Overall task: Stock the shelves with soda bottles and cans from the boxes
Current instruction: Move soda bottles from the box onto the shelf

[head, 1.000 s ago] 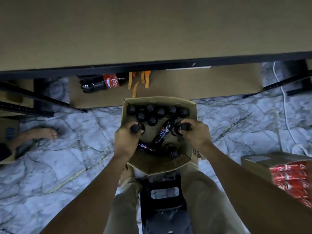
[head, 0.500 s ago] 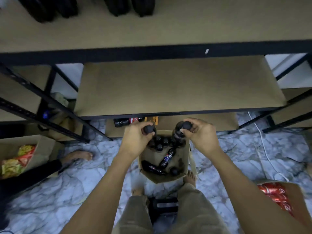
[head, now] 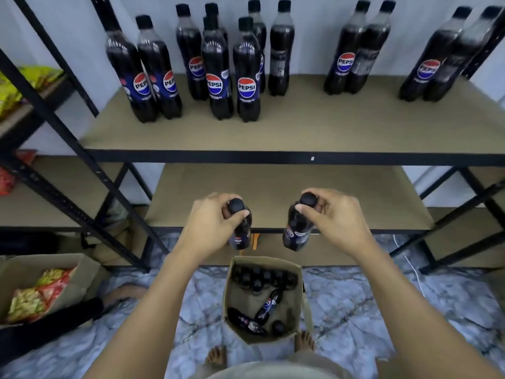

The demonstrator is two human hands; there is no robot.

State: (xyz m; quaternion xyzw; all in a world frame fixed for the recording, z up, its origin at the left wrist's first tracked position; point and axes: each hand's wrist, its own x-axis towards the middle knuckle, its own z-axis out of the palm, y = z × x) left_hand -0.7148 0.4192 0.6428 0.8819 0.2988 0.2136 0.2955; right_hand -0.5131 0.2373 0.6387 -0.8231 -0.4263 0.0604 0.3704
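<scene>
Moved: both bottles now lifted clear of the box, level with the middle shelf. Left hand (head: 210, 222) curled round left bottle (head: 240, 228) at the neck; right hand (head: 333, 217) likewise on right bottle (head: 296, 231). Risk: neck-only grips could slip and drop a bottle. Box (head: 228, 296), near, on floor: upright and toppled spare bottles (head: 262, 277). Top shelf (head: 300, 124), far: standing bottles (head: 246, 77).

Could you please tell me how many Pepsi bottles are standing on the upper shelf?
12: a left pair, a centre cluster of six, a pair right of centre, a far-right pair. More may hide behind.
</scene>
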